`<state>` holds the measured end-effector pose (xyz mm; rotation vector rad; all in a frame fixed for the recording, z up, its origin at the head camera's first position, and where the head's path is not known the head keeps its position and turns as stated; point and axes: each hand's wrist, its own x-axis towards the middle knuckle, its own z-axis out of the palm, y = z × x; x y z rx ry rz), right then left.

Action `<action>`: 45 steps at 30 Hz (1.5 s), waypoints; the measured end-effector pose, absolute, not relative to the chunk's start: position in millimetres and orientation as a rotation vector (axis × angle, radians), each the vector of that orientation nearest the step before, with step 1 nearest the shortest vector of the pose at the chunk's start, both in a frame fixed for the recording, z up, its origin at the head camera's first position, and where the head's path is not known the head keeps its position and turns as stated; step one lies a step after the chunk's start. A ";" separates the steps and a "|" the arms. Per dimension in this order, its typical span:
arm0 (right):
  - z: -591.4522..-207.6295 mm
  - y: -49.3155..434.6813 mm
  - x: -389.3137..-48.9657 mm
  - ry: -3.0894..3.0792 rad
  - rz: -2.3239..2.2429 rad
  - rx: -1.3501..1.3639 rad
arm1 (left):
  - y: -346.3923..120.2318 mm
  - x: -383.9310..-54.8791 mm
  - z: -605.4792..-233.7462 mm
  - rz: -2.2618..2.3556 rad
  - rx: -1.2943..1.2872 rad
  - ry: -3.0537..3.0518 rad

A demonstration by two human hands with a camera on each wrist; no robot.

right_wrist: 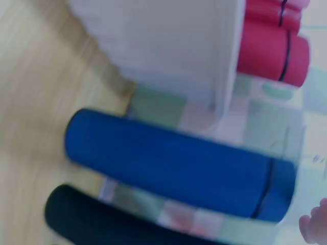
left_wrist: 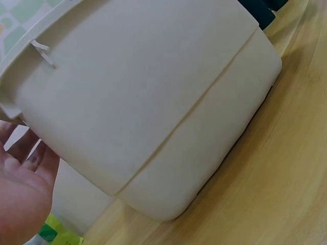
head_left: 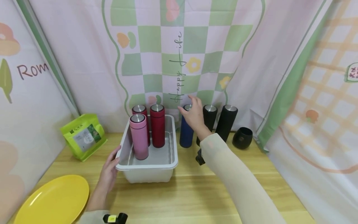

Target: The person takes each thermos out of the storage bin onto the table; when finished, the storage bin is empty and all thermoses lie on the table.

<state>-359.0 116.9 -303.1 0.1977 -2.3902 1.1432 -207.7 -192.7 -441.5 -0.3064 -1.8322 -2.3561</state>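
Note:
A blue thermos flask (head_left: 186, 133) stands on the table just right of a pale grey plastic bin (head_left: 148, 175). Above its steel-topped lid my right hand (head_left: 194, 115) reaches with thumb and fingers spread. In the right wrist view the fingertips (right_wrist: 317, 224) show at the right edge, apart from the flask. My left hand (head_left: 109, 171) touches the bin's left side near the rim, its fingers extended under the lip in the left wrist view. Inside the bin stand a pink flask (head_left: 139, 138) and two red flasks, one (head_left: 158, 127) at the back right, the other (head_left: 139, 109) partly hidden.
Right of the blue flask stand two black flasks, the nearer (head_left: 209, 118) partly behind my hand and the other (head_left: 226, 124) beside it. A small black cup (head_left: 242, 137) sits farther right. At left are a green pouch (head_left: 84, 135) and a yellow plate (head_left: 53, 202). A patterned curtain (head_left: 195, 40) hangs behind.

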 end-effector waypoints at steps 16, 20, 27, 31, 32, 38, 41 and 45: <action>-286.1 23.8 -334.0 -2.706 1.279 0.344 | -194.2 -211.3 -446.1 -2.352 -0.358 -1.809; -286.7 10.9 -331.7 -2.764 1.256 0.393 | -192.4 -210.9 -443.7 -2.364 -0.376 -1.777; -293.7 -6.1 -329.9 -2.767 1.258 0.428 | -191.3 -210.5 -443.1 -2.371 -0.384 -1.770; -298.9 -16.2 -330.0 -2.802 1.187 0.446 | -192.9 -210.3 -443.1 -2.366 -0.342 -1.810; -299.7 -18.6 -330.1 -2.811 1.158 0.452 | -193.1 -210.1 -442.7 -2.365 -0.330 -1.822; -301.4 -29.5 -329.2 -2.851 1.051 0.471 | -193.6 -210.0 -440.5 -2.378 -0.285 -1.847; -301.8 -32.2 -328.3 -2.875 0.999 0.482 | -193.2 -210.5 -440.7 -2.383 -0.266 -1.848; -301.5 -31.9 -325.1 -2.885 0.955 0.500 | -192.4 -210.4 -441.3 -2.379 -0.260 -1.847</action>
